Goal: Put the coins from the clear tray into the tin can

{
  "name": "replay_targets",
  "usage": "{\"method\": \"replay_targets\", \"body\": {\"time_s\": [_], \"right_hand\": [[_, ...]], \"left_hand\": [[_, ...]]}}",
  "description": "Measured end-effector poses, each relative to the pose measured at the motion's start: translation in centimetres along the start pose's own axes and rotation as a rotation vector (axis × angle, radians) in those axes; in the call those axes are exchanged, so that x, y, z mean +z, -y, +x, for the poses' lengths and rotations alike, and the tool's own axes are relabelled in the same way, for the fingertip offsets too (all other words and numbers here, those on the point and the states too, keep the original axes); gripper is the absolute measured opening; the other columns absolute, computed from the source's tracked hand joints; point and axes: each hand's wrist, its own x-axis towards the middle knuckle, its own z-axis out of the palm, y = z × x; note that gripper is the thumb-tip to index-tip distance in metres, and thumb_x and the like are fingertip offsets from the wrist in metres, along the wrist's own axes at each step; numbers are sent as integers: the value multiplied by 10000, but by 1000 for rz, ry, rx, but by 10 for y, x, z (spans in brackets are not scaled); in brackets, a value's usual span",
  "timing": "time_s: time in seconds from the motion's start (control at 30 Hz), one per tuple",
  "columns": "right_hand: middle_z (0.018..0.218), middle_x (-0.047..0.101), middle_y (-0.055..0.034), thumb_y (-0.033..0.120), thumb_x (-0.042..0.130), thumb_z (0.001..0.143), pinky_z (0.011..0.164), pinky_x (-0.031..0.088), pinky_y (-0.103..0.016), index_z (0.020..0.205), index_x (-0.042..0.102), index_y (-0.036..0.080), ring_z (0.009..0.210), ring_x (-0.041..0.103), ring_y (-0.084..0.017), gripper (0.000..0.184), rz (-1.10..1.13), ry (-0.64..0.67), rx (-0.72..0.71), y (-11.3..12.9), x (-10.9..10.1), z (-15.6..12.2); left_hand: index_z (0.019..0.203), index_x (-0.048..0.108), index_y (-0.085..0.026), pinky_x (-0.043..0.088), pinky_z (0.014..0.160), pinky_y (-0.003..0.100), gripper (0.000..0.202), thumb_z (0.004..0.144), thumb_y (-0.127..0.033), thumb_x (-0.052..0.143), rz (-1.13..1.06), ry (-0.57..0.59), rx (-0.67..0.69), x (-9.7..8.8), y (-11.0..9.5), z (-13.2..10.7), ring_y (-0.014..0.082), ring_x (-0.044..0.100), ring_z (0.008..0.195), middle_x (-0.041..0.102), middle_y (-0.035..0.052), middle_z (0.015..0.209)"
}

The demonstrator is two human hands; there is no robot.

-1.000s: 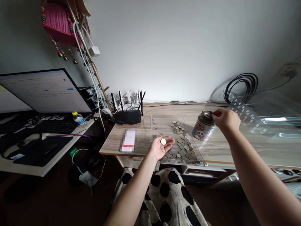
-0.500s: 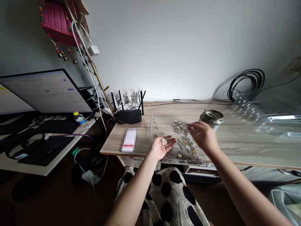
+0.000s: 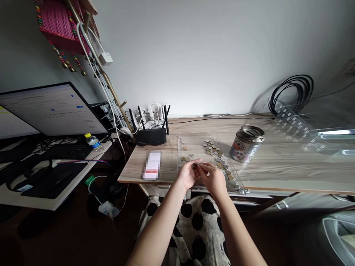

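Note:
My left hand (image 3: 188, 175) is palm up above the front of a clear plastic tray (image 3: 191, 137), cradling a coin (image 3: 194, 166) near its fingers. Over that palm, the thumb and fingertips of my right hand (image 3: 213, 180) are pinched together at the coin, partly hiding it. Silver and brass-coloured coins (image 3: 212, 150) lie scattered in the tray, several of them behind my hands. To the right of the tray stands a round patterned tin (image 3: 245, 146) with a slotted metal lid.
A phone (image 3: 152, 165), its screen blurred, lies left of the tray. Behind it sits a black router (image 3: 151, 136) with antennas and cables. Coiled black cable (image 3: 291, 94) and a clear plastic rack (image 3: 298, 127) are at the right. A monitor (image 3: 55, 111) and bottle (image 3: 93, 142) stand on the left desk.
My right hand has moved left and down from beside the tin to my left palm, its fingertips now at the coin. The tin is in full view. My left hand stays nearly in place.

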Motion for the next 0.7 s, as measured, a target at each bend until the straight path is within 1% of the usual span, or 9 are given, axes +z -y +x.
{"method": "replay_targets", "body": {"time_s": [0.1, 0.2, 0.33, 0.4, 0.43, 0.5, 0.57, 0.63, 0.7], "right_hand": [[794, 651, -40, 338, 461, 769, 585, 403, -236, 849, 654, 205, 627, 557, -140, 248, 107, -4, 82, -4, -3, 3], [674, 646, -34, 384, 519, 723, 554, 397, -240, 767, 655, 184, 575, 547, -145, 245, 175, -27, 184, -5, -5, 4], [689, 650, -52, 396, 552, 696, 585, 406, -249, 736, 671, 166, 613, 556, -156, 262, 303, -89, 235, -8, -7, 5], [704, 646, -53, 393, 558, 695, 594, 404, -250, 736, 675, 159, 649, 554, -159, 265, 419, -142, 254, -12, -9, 6], [678, 636, -44, 396, 562, 693, 565, 396, -244, 744, 675, 157, 626, 544, -149, 269, 499, -166, 280, -14, -9, 5], [582, 596, -14, 401, 573, 687, 463, 345, -222, 760, 668, 155, 509, 487, -109, 274, 697, -187, 366, -18, -10, 5], [496, 541, 14, 392, 593, 675, 386, 258, -205, 747, 659, 155, 408, 391, -68, 257, 888, -176, 455, -21, -10, 4], [461, 514, 22, 368, 614, 663, 363, 204, -199, 697, 649, 153, 380, 344, -48, 220, 1023, -145, 493, -23, -12, 3], [479, 536, 11, 343, 630, 652, 361, 196, -195, 670, 646, 153, 383, 352, -45, 191, 1103, -122, 505, -22, -15, 4]], "left_hand": [[890, 613, -83, 447, 691, 232, 217, 742, -159, 474, -21, 44, 1, -3, 1, 3, 131, 586, 707, 621, 88, 766], [888, 607, -61, 457, 696, 230, 224, 757, -159, 455, -35, 55, -23, -6, 2, 4, 122, 588, 668, 611, 83, 705], [882, 594, -35, 453, 764, 236, 223, 746, -82, 424, -57, 59, -8, -6, 2, 3, 125, 604, 706, 622, 97, 733], [896, 582, -30, 453, 777, 245, 233, 736, -58, 416, -49, 54, -2, -6, 1, 1, 145, 614, 750, 632, 119, 789], [912, 575, -29, 456, 773, 247, 238, 736, -61, 418, -41, 51, -5, -6, 1, 0, 158, 616, 773, 634, 131, 819], [951, 559, -26, 461, 765, 254, 253, 747, -88, 423, -30, 53, -20, -6, 1, -1, 184, 614, 821, 631, 156, 866], [982, 544, -21, 460, 776, 265, 271, 756, -113, 425, -33, 66, -25, -7, 1, -1, 207, 601, 875, 625, 174, 897], [999, 535, -18, 457, 786, 268, 284, 759, -124, 427, -31, 71, -25, -7, 1, -1, 217, 594, 897, 622, 183, 904], [1013, 530, -16, 455, 792, 264, 295, 760, -130, 429, -19, 65, -22, -6, 1, 0, 214, 595, 896, 623, 185, 898]]}}
